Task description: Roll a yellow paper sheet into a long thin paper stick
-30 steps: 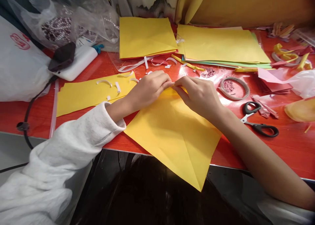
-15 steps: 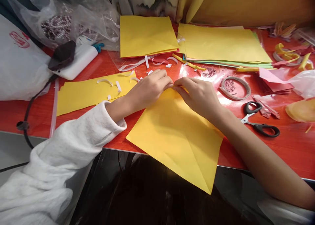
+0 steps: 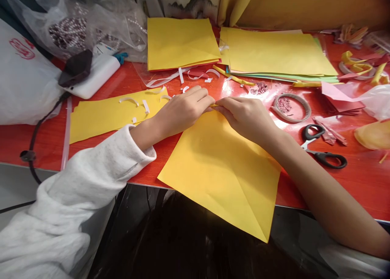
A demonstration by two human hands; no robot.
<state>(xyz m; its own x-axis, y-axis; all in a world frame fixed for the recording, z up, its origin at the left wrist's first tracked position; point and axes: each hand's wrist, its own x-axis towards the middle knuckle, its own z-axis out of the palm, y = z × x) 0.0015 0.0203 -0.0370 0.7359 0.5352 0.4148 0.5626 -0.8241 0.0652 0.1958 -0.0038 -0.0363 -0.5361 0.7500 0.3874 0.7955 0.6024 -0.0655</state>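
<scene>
A yellow sheet of paper (image 3: 225, 169) slants across the table's front edge, its lower corner hanging past it. Its far corner is pinched between the fingertips of my left hand (image 3: 190, 107) and my right hand (image 3: 243, 112), which nearly meet there. At that corner the paper looks narrowly rolled or folded, though the fingers cover most of it. A faint crease runs toward the lower corner. Beyond my left wrist lie yellow paper strips (image 3: 100, 116) with white paper scraps on top. Black-handled scissors (image 3: 313, 142) rest right of my right forearm.
Behind my hands are a yellow paper stack (image 3: 183, 43) and a second stack (image 3: 280, 53) with coloured sheets underneath. A tape roll (image 3: 306, 112) and pink papers (image 3: 341, 100) lie to the right. A power bank (image 3: 94, 75) and plastic bag (image 3: 24, 75) stand left on the red table (image 3: 359, 185).
The sheet's lower part has swung slightly to the right. Both hands keep their pinch on the far corner, in nearly the same place.
</scene>
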